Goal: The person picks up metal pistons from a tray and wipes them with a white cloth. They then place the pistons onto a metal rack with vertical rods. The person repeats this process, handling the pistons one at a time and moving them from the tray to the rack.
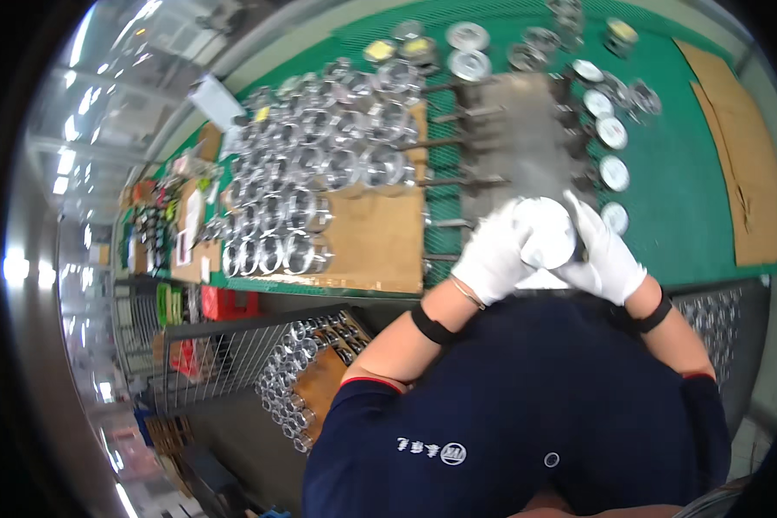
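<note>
A dark shirt (509, 388) was nearest, with a black band (432, 325) on each wrist. In front of it, over the tabletop's (682, 198) near edge, the gloved left hand (490, 257) had its fingers closed on the left rim of a white disc (548, 233). The right hand (597, 255) stood at the disc's right side, fingers fairly straight and pointing away; whether they gripped it, I could not tell. Just beyond lay a grey block (531, 129), blurred, with rods (466, 183) jutting from its left side. More discs (614, 173) lined its right side. To the left, rows of metal cylinders (341, 168) stood on cardboard (375, 237); a brown sheet (738, 164) lay at far right.
</note>
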{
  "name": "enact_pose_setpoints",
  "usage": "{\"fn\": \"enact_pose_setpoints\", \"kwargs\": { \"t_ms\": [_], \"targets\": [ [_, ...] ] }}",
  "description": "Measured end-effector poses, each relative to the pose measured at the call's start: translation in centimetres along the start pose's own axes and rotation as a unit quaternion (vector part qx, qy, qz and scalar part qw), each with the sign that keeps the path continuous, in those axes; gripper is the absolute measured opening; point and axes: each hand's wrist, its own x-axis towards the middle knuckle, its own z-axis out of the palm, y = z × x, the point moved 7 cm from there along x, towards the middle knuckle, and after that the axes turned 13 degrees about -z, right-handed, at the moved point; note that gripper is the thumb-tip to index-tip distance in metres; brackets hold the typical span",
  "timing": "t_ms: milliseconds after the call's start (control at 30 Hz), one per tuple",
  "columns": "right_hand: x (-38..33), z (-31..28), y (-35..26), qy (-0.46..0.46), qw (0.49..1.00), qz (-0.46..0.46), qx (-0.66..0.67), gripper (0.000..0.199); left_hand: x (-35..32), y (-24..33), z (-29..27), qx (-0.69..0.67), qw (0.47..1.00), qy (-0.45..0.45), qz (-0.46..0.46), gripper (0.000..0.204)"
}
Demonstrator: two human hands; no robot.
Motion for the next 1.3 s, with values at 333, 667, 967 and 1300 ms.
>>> {"fn": "enact_pose_setpoints", "kwargs": {
  "t_ms": [333, 667, 967, 1300],
  "targets": [
    [-7.3, 7.1, 4.1, -0.020, 0.755, 0.402, 0.517, 0.099, 2.2, 0.1, 0.6, -0.081, 0.997, 0.001, -0.017, 0.101],
    [-6.7, 6.4, 3.4, -0.013, 0.773, 0.390, 0.500, 0.101, 2.7, -0.3, 0.7, -0.085, 0.996, 0.004, -0.038, 0.102],
    [-6.5, 6.5, 3.5, -0.025, 0.778, 0.394, 0.489, 0.102, 2.7, -0.2, 0.8, -0.090, 0.995, 0.009, -0.042, 0.105],
    [-5.1, 3.7, 3.4, -0.109, 0.958, 0.225, 0.140, 0.102, 2.4, 0.1, -0.4, -0.109, 0.993, 0.029, -0.020, 0.084]
  ]
}}
